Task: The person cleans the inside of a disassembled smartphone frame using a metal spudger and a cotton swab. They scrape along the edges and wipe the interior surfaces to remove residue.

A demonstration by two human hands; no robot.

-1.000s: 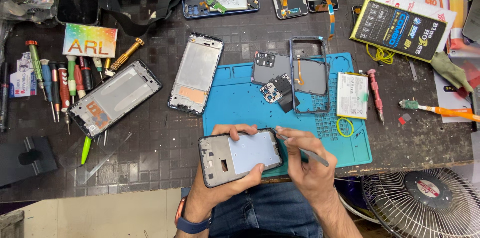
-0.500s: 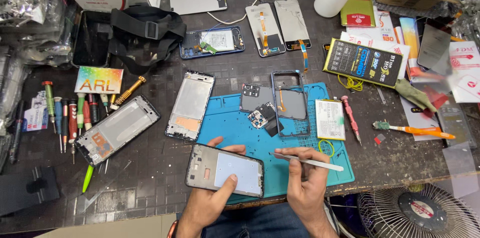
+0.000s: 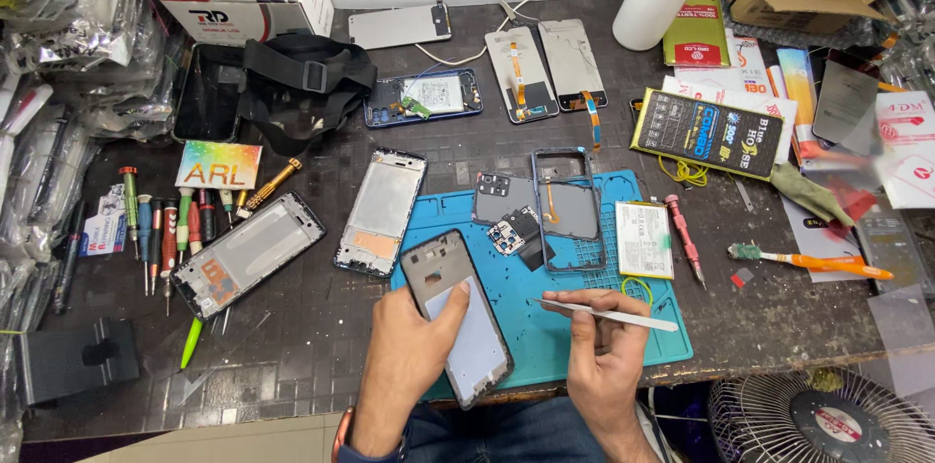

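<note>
Phone frame (image 3: 458,317) lies gripped in left hand (image 3: 409,351) fingers; right hand (image 3: 604,356) fingers pinch tweezers (image 3: 604,315).

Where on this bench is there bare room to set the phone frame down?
Bare mat lies between the left hand and right hand; bare tabletop below the silver frame. The mat's upper half is crowded with parts.

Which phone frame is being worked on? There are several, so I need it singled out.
Start at the blue work mat at the table's near edge. On its left end lies a phone frame. Unlike the other frames, it lies under the left hand.
</note>
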